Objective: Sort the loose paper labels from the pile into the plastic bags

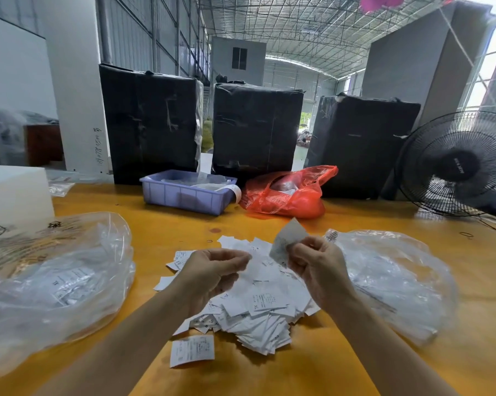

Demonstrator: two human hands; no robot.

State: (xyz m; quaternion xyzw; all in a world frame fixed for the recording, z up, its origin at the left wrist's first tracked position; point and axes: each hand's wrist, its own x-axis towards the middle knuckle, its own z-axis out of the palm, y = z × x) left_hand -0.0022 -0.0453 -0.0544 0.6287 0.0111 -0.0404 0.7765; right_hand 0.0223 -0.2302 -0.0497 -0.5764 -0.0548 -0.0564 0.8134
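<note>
We hold one label point(287, 238) up off the table point(355, 218), pinched at its lower edge by the thumb and fingers of our right hand point(316, 267); it stands tilted, long side running up and to the right, above the far right part of the pile point(258, 298). Our left hand point(212, 270) hovers over the pile's left half with its fingers curled and the tips drawn together; whether they nip a slip of paper we cannot tell.

The move to come turns on which side the label belongs. The clear bag on the right point(392, 278) lies just beside the right hand, its mouth near the knuckles, so that is the short reach. The clear bag on the left point(58, 278) lies across the pile, nearer the left hand, and would call for a pass between hands or a long reach.

Both bags already hold white labels, the left one showing printed slips through the plastic. The pile between them is still large, so we judge the sorting far from done. One stray label point(192, 350) lies alone at the near edge of the pile. Behind, a purple tray point(184, 198) holds clear packets, and a red bag point(286, 195) sits beside it.
</note>
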